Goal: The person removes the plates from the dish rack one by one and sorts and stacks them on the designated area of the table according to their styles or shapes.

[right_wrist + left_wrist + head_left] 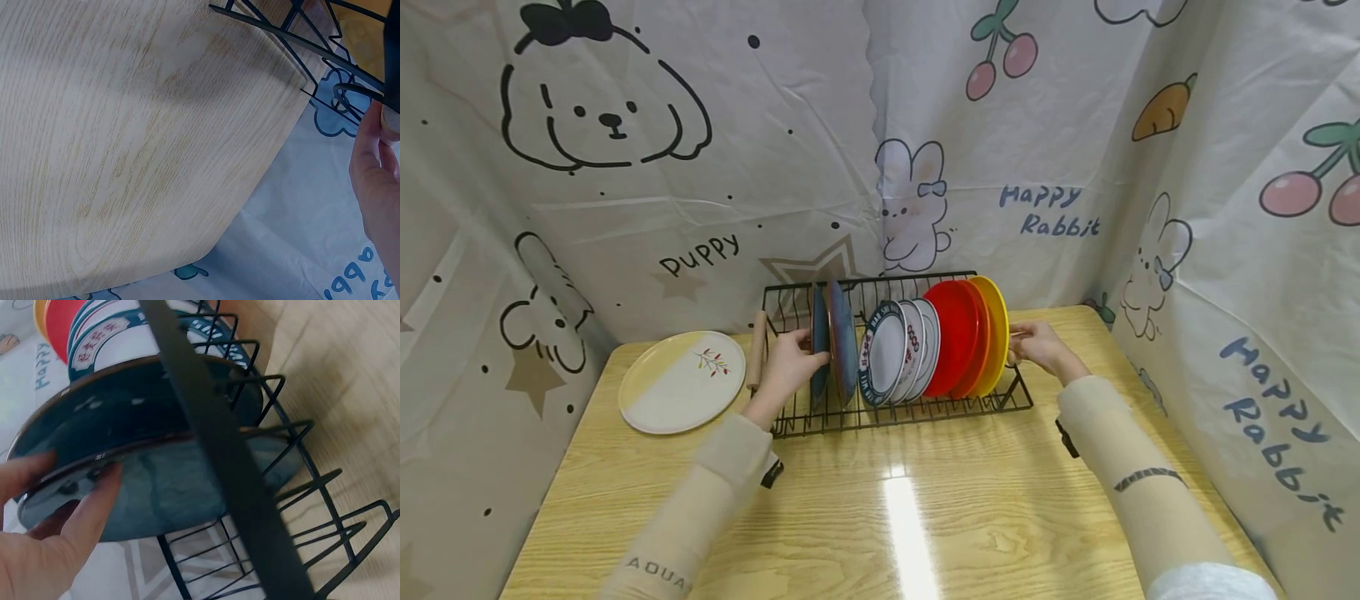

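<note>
My left hand (pixel 787 367) pinches the rim of a dark blue plate (pixel 820 315), the leftmost of those standing upright in a black wire dish rack (pixel 902 423). In the left wrist view, thumb and fingers (pixel 94 509) lie on either side of this plate's edge (pixel 169 494). A second blue plate (pixel 844 346) stands just to its right. My right hand (pixel 1039 346) grips the rack's right end, beside the yellow plate (pixel 997 333). The right wrist view shows its fingers curled at the handle by a black wire loop (pixel 350 94).
White patterned plates (pixel 886 354) and red plates (pixel 949 337) fill the rack's middle and right. A wooden handle (pixel 757 350) is at its left end. A cream and yellow plate (pixel 685 383) lies flat on the wooden table (pixel 1000 517). Printed curtains (pixel 820 167) hang behind.
</note>
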{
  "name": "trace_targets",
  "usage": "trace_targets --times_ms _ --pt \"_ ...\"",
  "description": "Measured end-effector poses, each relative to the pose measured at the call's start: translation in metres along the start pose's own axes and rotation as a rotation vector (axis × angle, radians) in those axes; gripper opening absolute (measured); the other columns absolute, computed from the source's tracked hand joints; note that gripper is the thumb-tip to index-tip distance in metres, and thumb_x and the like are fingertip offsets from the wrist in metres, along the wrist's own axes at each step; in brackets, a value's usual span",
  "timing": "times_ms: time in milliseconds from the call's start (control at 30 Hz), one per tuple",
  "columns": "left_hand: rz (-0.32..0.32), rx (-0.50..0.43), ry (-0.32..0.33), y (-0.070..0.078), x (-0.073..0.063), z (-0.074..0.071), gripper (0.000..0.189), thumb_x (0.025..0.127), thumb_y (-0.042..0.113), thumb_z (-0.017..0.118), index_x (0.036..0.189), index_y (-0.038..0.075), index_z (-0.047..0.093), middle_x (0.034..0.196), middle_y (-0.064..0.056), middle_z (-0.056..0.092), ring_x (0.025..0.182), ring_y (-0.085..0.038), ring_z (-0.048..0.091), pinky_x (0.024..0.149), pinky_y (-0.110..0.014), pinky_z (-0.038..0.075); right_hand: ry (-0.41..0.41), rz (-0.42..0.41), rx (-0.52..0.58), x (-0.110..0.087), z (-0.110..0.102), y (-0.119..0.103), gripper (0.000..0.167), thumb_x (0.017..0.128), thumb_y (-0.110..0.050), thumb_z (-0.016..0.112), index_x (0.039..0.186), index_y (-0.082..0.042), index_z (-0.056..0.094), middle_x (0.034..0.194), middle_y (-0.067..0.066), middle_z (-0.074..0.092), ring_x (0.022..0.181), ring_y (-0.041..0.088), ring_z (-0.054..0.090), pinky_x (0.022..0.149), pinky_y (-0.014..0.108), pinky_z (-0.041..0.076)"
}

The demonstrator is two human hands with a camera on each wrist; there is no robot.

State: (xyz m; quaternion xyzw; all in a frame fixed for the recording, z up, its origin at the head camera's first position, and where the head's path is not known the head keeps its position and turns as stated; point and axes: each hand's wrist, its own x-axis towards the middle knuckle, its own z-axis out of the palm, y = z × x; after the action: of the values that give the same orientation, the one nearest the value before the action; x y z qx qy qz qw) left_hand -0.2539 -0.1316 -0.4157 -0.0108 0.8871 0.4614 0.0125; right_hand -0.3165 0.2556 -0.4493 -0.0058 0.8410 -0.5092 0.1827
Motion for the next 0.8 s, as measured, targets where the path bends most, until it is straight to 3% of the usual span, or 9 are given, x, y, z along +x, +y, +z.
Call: trace_targets --times_ms 100,300,433,533,800 --pt "0.015 -0.01 0.038 0.0013 -0.002 0.0039 0.035 0.082 0.003 0.061 0.114 -0.01 0.058 0.1 -0.025 0.061 0.088 -0.035 0.061 0.074 -0.042 0.053 0.0 -0.003 0.001 -0.0003 -0.0003 0.0003 0.046 0.094 0.0 0.044 0.136 0.013 0.031 0.125 0.032 0.046 0.091 0.018 0.052 0.073 0.024 0.049" --pt "-0.01 -0.021 0.058 0.0025 -0.0052 0.0073 0.042 0.084 0.004 0.062 0.123 -0.009 0.052 0.111 -0.026 0.059 0.087 -0.031 0.062 0.075 -0.041 0.054 -0.001 -0.016 0.001 -0.001 -0.0017 0.0017 0.046 0.094 0.0 0.044 0.136 0.013 0.031 0.124 0.032 0.046 0.09 0.017 0.053 0.074 0.024 0.049" --pt "0.008 -0.037 0.091 0.0016 -0.0071 0.0089 0.025 0.084 0.003 0.062 0.107 -0.007 0.063 0.096 -0.024 0.065 0.071 -0.03 0.063 0.061 -0.033 0.052 0.0 -0.017 0.009 -0.0012 -0.0014 0.0021 0.047 0.093 0.0 0.045 0.136 0.013 0.031 0.124 0.032 0.047 0.086 0.012 0.054 0.078 0.026 0.05" --pt "0.016 -0.067 0.128 0.0002 -0.0074 0.0092 0.018 0.083 0.002 0.062 0.098 -0.006 0.067 0.088 -0.024 0.066 0.068 -0.034 0.064 0.057 -0.031 0.052 0.001 -0.016 0.007 -0.0013 -0.0009 0.0019 0.047 0.093 0.001 0.045 0.136 0.013 0.031 0.124 0.032 0.047 0.086 0.011 0.054 0.079 0.026 0.05" --pt "-0.013 -0.048 0.215 -0.0069 -0.0041 0.008 0.015 0.082 0.003 0.065 0.092 -0.007 0.069 0.087 -0.023 0.067 0.072 -0.031 0.064 0.064 -0.038 0.055 0.005 -0.007 -0.02 -0.0028 0.0001 -0.0006 0.048 0.092 0.001 0.044 0.137 0.012 0.031 0.126 0.031 0.046 0.104 0.028 0.051 0.084 0.032 0.049"
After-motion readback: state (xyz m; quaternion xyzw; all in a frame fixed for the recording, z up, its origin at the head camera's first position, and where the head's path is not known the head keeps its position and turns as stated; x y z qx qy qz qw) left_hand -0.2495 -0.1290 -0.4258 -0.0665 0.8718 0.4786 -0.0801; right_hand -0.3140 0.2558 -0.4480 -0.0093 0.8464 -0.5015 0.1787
